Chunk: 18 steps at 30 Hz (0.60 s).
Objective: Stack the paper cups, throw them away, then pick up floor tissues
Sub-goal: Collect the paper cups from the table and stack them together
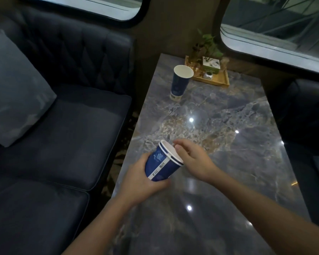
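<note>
My left hand [139, 183] grips a stack of blue paper cups [161, 163] around its lower part, tilted with the white rims pointing up and to the right; two rims show, one nested in the other. My right hand [191, 159] rests at the mouth of the stack, thumb against the top rim, fingers loosely curled and holding nothing of its own. Another blue paper cup [180, 82] with a white inside stands upright at the far end of the marble table [219, 129]. No tissues are in view.
A wooden tray [220, 80] with a small plant and little containers sits at the table's far edge near the window. A dark sofa [66, 129] with a grey cushion [13, 87] runs along the left. Another dark seat [307, 111] is on the right.
</note>
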{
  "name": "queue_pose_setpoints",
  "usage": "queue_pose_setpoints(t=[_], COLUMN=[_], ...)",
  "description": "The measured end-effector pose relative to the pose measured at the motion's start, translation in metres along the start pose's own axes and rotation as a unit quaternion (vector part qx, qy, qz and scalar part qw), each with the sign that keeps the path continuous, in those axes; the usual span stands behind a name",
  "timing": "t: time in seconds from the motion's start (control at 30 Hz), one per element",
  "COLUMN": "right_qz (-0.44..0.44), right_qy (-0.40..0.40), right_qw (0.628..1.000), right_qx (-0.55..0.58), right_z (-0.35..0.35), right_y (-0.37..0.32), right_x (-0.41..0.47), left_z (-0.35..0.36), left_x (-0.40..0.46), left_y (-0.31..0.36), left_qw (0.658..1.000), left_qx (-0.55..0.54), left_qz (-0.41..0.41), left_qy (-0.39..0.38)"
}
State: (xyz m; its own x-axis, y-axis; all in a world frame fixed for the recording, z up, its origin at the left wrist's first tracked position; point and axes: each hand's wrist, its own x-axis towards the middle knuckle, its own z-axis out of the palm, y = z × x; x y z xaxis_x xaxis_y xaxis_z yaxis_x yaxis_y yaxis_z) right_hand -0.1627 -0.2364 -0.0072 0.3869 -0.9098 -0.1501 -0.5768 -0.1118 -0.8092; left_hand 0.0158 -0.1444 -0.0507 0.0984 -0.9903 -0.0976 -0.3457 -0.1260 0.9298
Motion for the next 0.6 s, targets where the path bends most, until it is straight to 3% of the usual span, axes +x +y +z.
queue_pose_setpoints(t=[0.37,0.6], right_qz=[-0.019,-0.096], right_qy=[0.102,0.203], right_qw=[0.984,0.938], right_qx=[-0.147,-0.263], right_z=[-0.045,-0.071], right_y=[0.026,0.018], right_x=[0.141,0.223], left_z=[-0.013,-0.019], left_x=[0.090,0.129], left_y=[-0.019,-0.026], left_qw=[0.998,0.994], left_qx=[-0.004,0.008], left_qz=[0.037,0.073], left_qy=[0.050,0.084])
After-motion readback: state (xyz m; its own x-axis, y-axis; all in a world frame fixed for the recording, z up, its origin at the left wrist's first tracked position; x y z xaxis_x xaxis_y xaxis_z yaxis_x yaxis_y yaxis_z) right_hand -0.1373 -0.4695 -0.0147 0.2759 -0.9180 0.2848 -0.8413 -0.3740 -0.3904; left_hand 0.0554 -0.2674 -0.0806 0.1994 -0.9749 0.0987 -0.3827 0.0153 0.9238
